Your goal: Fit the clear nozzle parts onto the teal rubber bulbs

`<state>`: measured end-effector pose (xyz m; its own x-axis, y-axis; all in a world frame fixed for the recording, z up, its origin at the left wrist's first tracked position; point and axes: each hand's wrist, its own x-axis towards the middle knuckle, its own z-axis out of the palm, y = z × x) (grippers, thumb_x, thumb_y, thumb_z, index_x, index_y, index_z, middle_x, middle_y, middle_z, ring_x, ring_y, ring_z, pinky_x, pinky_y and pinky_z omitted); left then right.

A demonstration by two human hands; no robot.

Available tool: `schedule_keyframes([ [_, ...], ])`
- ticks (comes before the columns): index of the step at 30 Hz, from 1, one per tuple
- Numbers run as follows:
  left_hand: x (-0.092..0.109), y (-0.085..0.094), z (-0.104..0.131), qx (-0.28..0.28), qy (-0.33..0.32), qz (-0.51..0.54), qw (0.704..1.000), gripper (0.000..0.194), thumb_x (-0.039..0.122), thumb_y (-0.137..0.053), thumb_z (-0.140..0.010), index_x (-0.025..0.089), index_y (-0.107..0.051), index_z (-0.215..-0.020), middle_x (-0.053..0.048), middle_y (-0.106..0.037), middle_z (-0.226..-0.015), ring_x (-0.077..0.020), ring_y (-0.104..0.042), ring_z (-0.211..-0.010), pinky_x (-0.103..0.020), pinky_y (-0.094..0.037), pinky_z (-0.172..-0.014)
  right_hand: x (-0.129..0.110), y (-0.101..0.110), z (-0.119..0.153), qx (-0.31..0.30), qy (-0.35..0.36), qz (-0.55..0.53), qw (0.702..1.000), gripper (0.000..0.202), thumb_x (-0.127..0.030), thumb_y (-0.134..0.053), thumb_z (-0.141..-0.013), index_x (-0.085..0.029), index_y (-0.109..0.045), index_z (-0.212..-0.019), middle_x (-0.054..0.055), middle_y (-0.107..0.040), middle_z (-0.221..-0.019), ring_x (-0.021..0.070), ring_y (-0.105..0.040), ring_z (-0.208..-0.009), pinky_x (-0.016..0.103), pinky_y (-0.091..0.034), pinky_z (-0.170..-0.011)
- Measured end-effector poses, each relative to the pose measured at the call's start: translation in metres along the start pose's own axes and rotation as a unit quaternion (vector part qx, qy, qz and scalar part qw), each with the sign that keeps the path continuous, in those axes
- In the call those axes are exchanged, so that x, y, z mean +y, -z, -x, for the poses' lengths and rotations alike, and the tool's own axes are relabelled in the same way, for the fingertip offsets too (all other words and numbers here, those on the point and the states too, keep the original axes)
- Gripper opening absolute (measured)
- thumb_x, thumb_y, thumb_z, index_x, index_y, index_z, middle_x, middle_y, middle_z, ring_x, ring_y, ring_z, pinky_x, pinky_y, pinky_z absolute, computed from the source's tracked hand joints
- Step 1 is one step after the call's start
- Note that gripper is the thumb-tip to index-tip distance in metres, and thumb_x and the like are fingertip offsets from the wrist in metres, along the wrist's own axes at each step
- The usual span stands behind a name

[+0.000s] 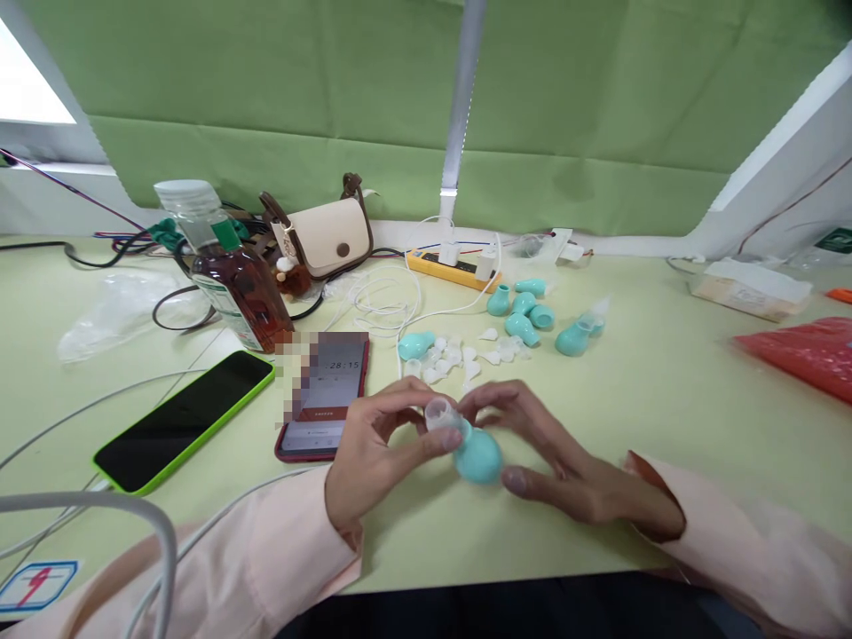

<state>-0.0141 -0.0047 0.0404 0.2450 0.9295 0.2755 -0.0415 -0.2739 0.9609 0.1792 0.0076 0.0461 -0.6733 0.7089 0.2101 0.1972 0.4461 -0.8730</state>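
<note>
- Green blinds (pixel 299 106) span the upper frame behind a pale table (pixel 666 497).
- Lower centre: turquoise bulb (pixel 479 459), clear collar (pixel 440 414) at its upper left, long axis slanting down-right.
- Left hand (pixel 364 451) pinches the collar; right hand (pixel 591 479) curves part-open around the bulb's right side, contact unclear.

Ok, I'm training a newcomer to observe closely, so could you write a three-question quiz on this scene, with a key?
1. Which hand grips the translucent sleeve at the neck of the turquoise bulb?
2. True or false: the phone in the lime-green case shows a lit screen.
3. The power strip behind the white cable is mainly: A) blue, B) yellow, C) red.

Key:
1. The left hand.
2. False; its screen is dark.
3. B.
</note>
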Motion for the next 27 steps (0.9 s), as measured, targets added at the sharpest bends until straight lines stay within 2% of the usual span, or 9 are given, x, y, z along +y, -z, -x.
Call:
schedule_keyframes([
  [2, -0.003, 0.0, -0.001, 0.029, -0.016, 0.011, 0.999, 0.015, 0.025, -0.059, -0.069, 0.015, -0.059, -0.08, -0.006, -0.055, -0.089, -0.0169, -0.05, -0.084, -0.026, -0.041, -0.07, 0.011, 0.012, -0.008, 0.1, 0.075, 0.078, 0.989, 0.037, -0.027, -0.05, -0.074, -0.022, -0.034, -0.107, 0.008, -0.04, -0.106, 0.0181, -0.042, -0.096, 0.035, -0.038, -0.081],
  [5, -0.004, -0.002, 0.0, 0.052, 0.002, 0.017, 0.998, 0.017, 0.031, -0.043, -0.08, 0.019, -0.05, -0.09, -0.004, -0.057, -0.087, -0.0144, -0.051, -0.084, -0.025, -0.039, -0.071, 0.03, 0.03, -0.02, 0.187, 0.084, 0.222, 0.953, 0.027, -0.027, -0.052, -0.073, -0.02, -0.043, -0.097, 0.007, -0.046, -0.093, 0.0164, -0.045, -0.08, 0.033, -0.041, -0.071],
  [7, -0.004, -0.004, 0.002, 0.034, 0.034, 0.015, 0.999, 0.019, 0.034, -0.035, -0.084, 0.021, -0.044, -0.094, 0.0, -0.057, -0.07, -0.0102, -0.049, -0.064, -0.021, -0.037, -0.058, 0.039, 0.037, -0.025, 0.16, 0.065, 0.315, 0.933, 0.024, -0.028, -0.054, -0.072, -0.019, -0.047, -0.093, 0.006, -0.048, -0.085, 0.0168, -0.045, -0.076, 0.032, -0.041, -0.068],
  [10, -0.005, -0.006, 0.004, -0.021, 0.083, -0.003, 0.996, 0.021, 0.036, -0.036, -0.083, 0.02, -0.042, -0.095, 0.005, -0.048, -0.052, -0.0073, -0.037, -0.045, -0.019, -0.029, -0.045, 0.048, 0.039, -0.029, 0.094, 0.028, 0.396, 0.913, 0.027, -0.028, -0.048, -0.076, -0.018, -0.048, -0.102, 0.008, -0.049, -0.087, 0.0184, -0.046, -0.08, 0.034, -0.04, -0.07],
  [14, -0.006, -0.008, 0.006, -0.049, 0.132, 0.001, 0.99, 0.019, 0.033, -0.043, -0.079, 0.019, -0.041, -0.092, 0.006, -0.046, -0.048, -0.0075, -0.038, -0.044, -0.018, -0.03, -0.046, 0.054, 0.034, -0.031, 0.03, 0.017, 0.503, 0.864, 0.032, -0.02, -0.038, -0.081, -0.023, -0.046, -0.112, 0.011, -0.043, -0.101, 0.0213, -0.042, -0.087, 0.037, -0.038, -0.072],
  [19, -0.007, -0.01, 0.008, -0.064, 0.161, 0.003, 0.985, 0.015, 0.028, -0.048, -0.074, 0.017, -0.041, -0.082, 0.005, -0.045, -0.047, -0.0078, -0.039, -0.044, -0.019, -0.032, -0.047, 0.058, 0.037, -0.034, 0.008, 0.03, 0.556, 0.83, 0.025, -0.019, -0.038, -0.082, -0.021, -0.055, -0.1, 0.011, -0.047, -0.097, 0.0217, -0.04, -0.087, 0.037, -0.037, -0.07],
  [23, -0.01, -0.009, 0.009, -0.095, 0.157, -0.017, 0.983, 0.009, 0.024, -0.048, -0.073, 0.016, -0.045, -0.075, 0.004, -0.045, -0.049, -0.0082, -0.041, -0.045, -0.021, -0.033, -0.048, 0.062, 0.042, -0.035, 0.034, 0.066, 0.551, 0.831, 0.016, -0.016, -0.044, -0.078, -0.016, -0.057, -0.087, 0.01, -0.054, -0.092, 0.0224, -0.042, -0.085, 0.036, -0.037, -0.067],
  [25, -0.011, -0.009, 0.009, -0.107, 0.158, -0.031, 0.981, 0.009, 0.025, -0.047, -0.074, 0.016, -0.046, -0.074, 0.004, -0.046, -0.051, -0.0082, -0.041, -0.046, -0.02, -0.034, -0.049, 0.059, 0.042, -0.033, 0.083, 0.098, 0.494, 0.86, 0.012, -0.017, -0.048, -0.076, -0.016, -0.058, -0.083, 0.009, -0.057, -0.085, 0.0212, -0.045, -0.081, 0.037, -0.037, -0.067],
  [27, -0.013, -0.008, 0.008, -0.111, 0.162, -0.057, 0.979, 0.012, 0.028, -0.047, -0.075, 0.016, -0.048, -0.077, 0.003, -0.047, -0.052, -0.0081, -0.042, -0.048, -0.02, -0.034, -0.049, 0.05, 0.038, -0.029, 0.139, 0.119, 0.368, 0.912, 0.01, -0.018, -0.054, -0.073, -0.017, -0.057, -0.082, 0.007, -0.059, -0.078, 0.0182, -0.048, -0.075, 0.035, -0.039, -0.065],
])
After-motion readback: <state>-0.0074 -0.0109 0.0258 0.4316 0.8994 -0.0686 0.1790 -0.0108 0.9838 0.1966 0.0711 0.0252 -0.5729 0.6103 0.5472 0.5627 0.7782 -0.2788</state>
